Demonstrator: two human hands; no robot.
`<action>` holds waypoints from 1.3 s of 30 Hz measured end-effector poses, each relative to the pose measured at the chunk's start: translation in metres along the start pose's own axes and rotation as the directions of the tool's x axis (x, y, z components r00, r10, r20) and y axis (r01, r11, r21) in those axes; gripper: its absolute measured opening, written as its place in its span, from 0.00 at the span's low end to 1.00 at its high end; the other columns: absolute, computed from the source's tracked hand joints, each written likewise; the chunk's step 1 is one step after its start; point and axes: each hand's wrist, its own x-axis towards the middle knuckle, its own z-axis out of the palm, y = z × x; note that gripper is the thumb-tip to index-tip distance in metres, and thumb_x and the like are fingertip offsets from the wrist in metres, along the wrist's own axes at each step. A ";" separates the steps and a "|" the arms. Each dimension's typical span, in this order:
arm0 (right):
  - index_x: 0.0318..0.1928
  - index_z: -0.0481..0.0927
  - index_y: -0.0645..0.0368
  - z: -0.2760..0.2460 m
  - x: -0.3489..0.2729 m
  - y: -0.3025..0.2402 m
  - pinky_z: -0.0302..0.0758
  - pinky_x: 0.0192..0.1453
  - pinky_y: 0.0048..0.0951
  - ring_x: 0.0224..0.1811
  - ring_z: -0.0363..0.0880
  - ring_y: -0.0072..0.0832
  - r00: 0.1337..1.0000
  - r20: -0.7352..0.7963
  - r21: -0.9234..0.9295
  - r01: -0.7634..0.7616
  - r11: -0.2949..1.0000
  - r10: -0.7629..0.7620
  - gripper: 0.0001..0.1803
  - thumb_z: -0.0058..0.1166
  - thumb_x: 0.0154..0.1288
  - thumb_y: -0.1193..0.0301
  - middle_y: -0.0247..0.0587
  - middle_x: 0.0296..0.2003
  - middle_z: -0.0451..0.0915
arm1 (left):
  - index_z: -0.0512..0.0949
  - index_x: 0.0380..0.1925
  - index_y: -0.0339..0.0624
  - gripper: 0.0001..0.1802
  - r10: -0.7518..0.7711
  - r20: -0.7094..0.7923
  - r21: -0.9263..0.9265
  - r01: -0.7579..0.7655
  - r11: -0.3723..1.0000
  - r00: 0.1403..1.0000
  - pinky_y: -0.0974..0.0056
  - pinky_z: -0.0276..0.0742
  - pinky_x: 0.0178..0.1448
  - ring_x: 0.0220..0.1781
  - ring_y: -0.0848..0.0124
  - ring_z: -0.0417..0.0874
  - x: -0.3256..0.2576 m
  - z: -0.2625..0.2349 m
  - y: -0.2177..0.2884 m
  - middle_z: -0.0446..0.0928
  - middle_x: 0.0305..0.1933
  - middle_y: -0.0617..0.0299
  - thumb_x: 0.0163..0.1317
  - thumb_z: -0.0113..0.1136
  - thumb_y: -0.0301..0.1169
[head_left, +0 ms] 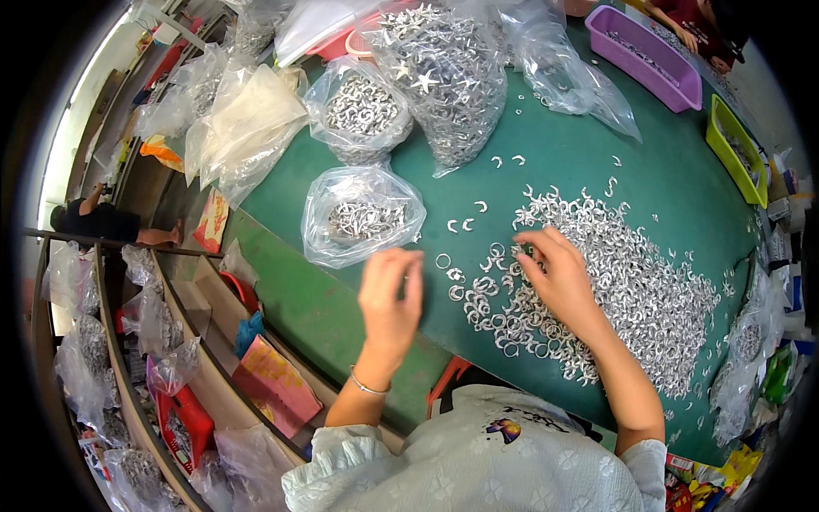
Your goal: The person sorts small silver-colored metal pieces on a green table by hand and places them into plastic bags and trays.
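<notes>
Nearest the camera, a pale floral blouse covers the person's chest, and both bare forearms reach away from it over a green table. A thin bracelet circles the left wrist. The left hand hovers over the table's near left part, fingers drawn together at the tips; whether they pinch anything is too blurred to tell. The right hand lies palm down, fingers spread, on the left edge of a wide heap of small silver rings that covers the right side of the table. A few loose rings lie between the two hands. Just beyond the left hand sits a clear bag of rings. Farther off stand a second bag of rings and a tall bag of silver star shapes. At the far right edge are a purple tray and a green tray. Another person's hand rests beside the purple tray.
</notes>
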 end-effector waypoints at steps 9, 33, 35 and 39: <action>0.37 0.75 0.61 0.019 0.013 0.023 0.69 0.35 0.33 0.31 0.73 0.37 0.989 0.041 -0.176 0.145 0.974 -0.140 0.10 0.58 0.54 0.73 0.40 0.30 0.73 | 0.76 0.36 0.37 0.14 0.042 0.381 0.108 -0.090 0.990 0.924 0.62 0.66 0.43 0.42 0.61 0.73 -0.016 0.028 -0.020 0.72 0.40 0.57 0.47 0.56 0.15; 0.33 0.80 0.56 0.002 -0.069 -0.004 0.71 0.27 0.34 0.25 0.77 0.40 0.975 0.222 -0.149 0.020 0.989 0.013 0.08 0.59 0.53 0.68 0.41 0.26 0.79 | 0.66 0.46 0.34 0.21 -0.103 0.487 -0.002 0.120 0.993 0.867 0.59 0.66 0.49 0.43 0.55 0.67 -0.049 0.020 0.013 0.62 0.40 0.50 0.49 0.47 0.11; 0.34 0.80 0.56 -0.002 -0.071 0.000 0.72 0.27 0.33 0.24 0.77 0.39 0.980 0.192 -0.094 -0.035 0.995 0.053 0.08 0.59 0.53 0.69 0.40 0.27 0.80 | 0.67 0.44 0.34 0.19 -0.122 0.451 0.042 0.115 0.992 0.884 0.59 0.66 0.49 0.44 0.54 0.67 -0.049 0.022 0.018 0.63 0.41 0.50 0.50 0.52 0.13; 0.35 0.80 0.55 -0.014 -0.069 -0.010 0.73 0.27 0.32 0.24 0.78 0.37 0.981 0.155 -0.056 -0.109 0.992 0.116 0.09 0.60 0.52 0.70 0.39 0.28 0.81 | 0.69 0.39 0.35 0.15 -0.115 0.387 0.057 0.101 0.993 0.915 0.59 0.67 0.48 0.44 0.54 0.69 -0.053 0.026 0.010 0.65 0.40 0.51 0.51 0.59 0.18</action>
